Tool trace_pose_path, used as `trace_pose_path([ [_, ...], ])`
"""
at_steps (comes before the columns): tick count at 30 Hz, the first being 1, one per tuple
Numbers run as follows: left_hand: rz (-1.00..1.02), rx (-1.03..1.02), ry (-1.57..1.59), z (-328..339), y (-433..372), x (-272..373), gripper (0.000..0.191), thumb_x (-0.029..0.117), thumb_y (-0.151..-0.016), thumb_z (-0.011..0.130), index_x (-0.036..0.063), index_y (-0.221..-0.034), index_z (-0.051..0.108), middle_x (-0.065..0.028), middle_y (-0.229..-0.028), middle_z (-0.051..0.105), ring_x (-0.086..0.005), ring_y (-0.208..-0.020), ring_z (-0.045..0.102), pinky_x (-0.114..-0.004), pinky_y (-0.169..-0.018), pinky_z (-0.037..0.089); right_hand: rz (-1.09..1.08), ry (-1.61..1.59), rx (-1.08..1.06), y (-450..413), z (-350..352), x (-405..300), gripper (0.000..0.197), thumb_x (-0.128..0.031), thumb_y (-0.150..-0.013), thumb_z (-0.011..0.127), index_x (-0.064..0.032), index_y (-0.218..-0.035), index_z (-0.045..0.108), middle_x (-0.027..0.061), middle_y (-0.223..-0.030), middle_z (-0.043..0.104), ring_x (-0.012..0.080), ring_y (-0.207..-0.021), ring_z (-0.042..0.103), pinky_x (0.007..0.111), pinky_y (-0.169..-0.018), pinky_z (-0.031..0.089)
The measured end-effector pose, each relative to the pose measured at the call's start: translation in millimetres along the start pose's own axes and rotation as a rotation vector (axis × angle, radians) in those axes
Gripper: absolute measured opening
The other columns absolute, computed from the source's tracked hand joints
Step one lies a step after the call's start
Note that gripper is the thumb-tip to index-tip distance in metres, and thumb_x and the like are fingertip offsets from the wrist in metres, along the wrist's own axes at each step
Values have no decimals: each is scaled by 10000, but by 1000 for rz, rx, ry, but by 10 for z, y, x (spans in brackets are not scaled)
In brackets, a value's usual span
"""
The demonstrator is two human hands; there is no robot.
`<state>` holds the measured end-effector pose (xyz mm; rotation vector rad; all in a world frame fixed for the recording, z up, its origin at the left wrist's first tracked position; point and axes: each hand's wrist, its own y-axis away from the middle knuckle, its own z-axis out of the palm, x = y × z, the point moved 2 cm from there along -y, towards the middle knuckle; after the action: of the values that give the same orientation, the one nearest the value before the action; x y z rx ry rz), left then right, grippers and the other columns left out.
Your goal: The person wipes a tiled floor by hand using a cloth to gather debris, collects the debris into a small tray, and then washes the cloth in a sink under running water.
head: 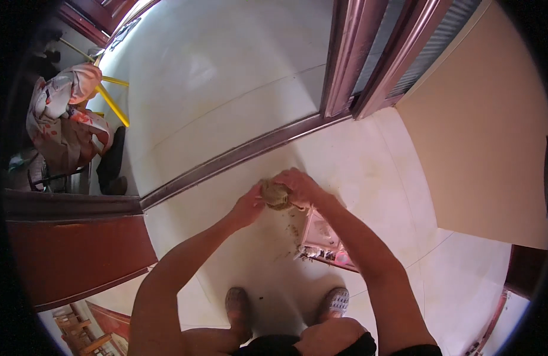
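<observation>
Between both hands is a rounded, greenish-brown clump [276, 194] with a rough surface; the picture does not settle what it is made of. My left hand [249, 205] grips its left side. My right hand [299, 184] curls over its upper right side, with the fingers partly hidden. Below the clump, brown crumbs [293, 230] are scattered on the pale floor. A pink dustpan [319, 231] lies on the floor under my right forearm, which covers part of it. Dark and whitish debris [316, 253] is gathered along its near edge, beside a small pink round item [341, 257].
A dark door sill [238, 160] crosses the floor ahead, meeting reddish-brown sliding door frames [358, 58]. At right stands a beige panel [478, 133]. Patterned cloth [69, 120] hangs over a yellow-legged chair [111, 104] at left. My shoes [239, 307] are on the floor below.
</observation>
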<state>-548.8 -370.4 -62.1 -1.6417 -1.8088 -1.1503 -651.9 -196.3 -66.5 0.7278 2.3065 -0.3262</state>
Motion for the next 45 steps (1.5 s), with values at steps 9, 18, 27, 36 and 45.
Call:
trace_pose_path([
  [9, -93, 365, 160, -382, 68, -96, 571, 36, -779, 559, 95, -1305, 346, -161, -1289, 424, -256, -1109, 489, -340, -890, 415, 125, 256, 366, -245, 176, -134, 591, 47, -599, 534, -125, -1164, 508, 95, -1135, 528, 308, -1063, 463, 392, -893, 401],
  [18, 337, 202, -449, -202, 531, 237, 728, 143, -734, 645, 70, -1357, 276, -225, -1308, 373, -377, -1091, 472, -414, -888, 429, 564, -819, -105, 55, 173, -883, 495, -46, -764, 575, -114, -1217, 390, 59, -1123, 525, 242, -1115, 450, 352, -888, 401],
  [27, -73, 697, -547, -970, 513, -915, 612, 137, -742, 570, 146, -1318, 364, -165, -1164, 483, -355, -1025, 482, -405, -844, 438, 564, -719, 628, 1480, -528, -262, 266, -21, -803, 552, -43, -1065, 513, 76, -1043, 549, 162, -972, 540, 276, -781, 454],
  [36, 43, 206, -480, 249, 530, -103, 624, 79, -699, 596, 181, -1283, 400, -174, -1132, 426, -358, -1044, 438, -423, -830, 434, 949, -724, 883, 2641, -133, -678, 182, 4, -807, 465, -37, -967, 541, 56, -837, 593, 108, -614, 553, 213, -505, 414],
  [45, 359, 248, -13, 71, 970, 1180, 546, 32, -669, 592, 49, -1194, 442, -174, -1121, 436, -347, -1047, 452, -401, -870, 427, 711, -1061, 548, 2592, -79, -1296, 300, -52, -839, 508, -84, -1136, 484, 31, -1010, 557, 104, -811, 536, 234, -628, 451],
])
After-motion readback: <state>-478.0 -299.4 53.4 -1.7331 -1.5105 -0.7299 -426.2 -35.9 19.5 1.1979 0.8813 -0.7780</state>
